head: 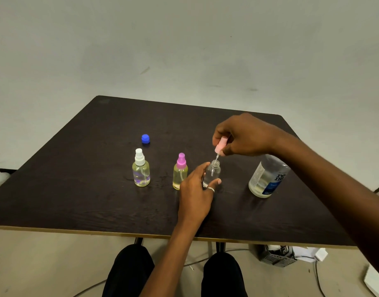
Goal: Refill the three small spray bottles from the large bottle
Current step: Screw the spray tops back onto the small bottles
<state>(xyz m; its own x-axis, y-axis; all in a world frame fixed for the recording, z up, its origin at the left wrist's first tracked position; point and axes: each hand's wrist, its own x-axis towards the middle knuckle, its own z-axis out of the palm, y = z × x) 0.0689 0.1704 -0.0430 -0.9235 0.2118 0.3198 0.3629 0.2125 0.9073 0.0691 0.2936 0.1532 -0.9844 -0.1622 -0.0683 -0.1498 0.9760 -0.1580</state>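
1. Gripping the open clear bottle (212, 173) around its lower body with the left hand (196, 192), thumb and fingers clamped on the smooth round glass-like wall; plain ring (211, 189) on the thumb.
2. Pinching a pale pink spray head (220, 146) in the right hand (243, 135), fingertips closed tight on the matte plastic cap, directly above the open clear bottle.
3. Trailing a thin translucent dip tube (216, 157) from that spray head down to the threaded neck of the open clear bottle, tip at the mouth.
4. Standing just left of the open clear bottle: a magenta-capped spray bottle (180, 171), cylindrical, transparent, filled with pale yellow liquid.
5. Standing farther left of the open clear bottle: a white-capped spray bottle (141, 168), same rounded shape, yellowish liquid inside.
6. Sitting to the right of the open clear bottle: the large bottle (267, 177), clear plastic, blue-and-white label, partly filled, top hidden by the right forearm.
7. Lying beyond and left of the open clear bottle: a blue cap (145, 139), ridged and glossy.
8. Resting all on a dark table (77, 200), wood-grained top with a pale edge strip.
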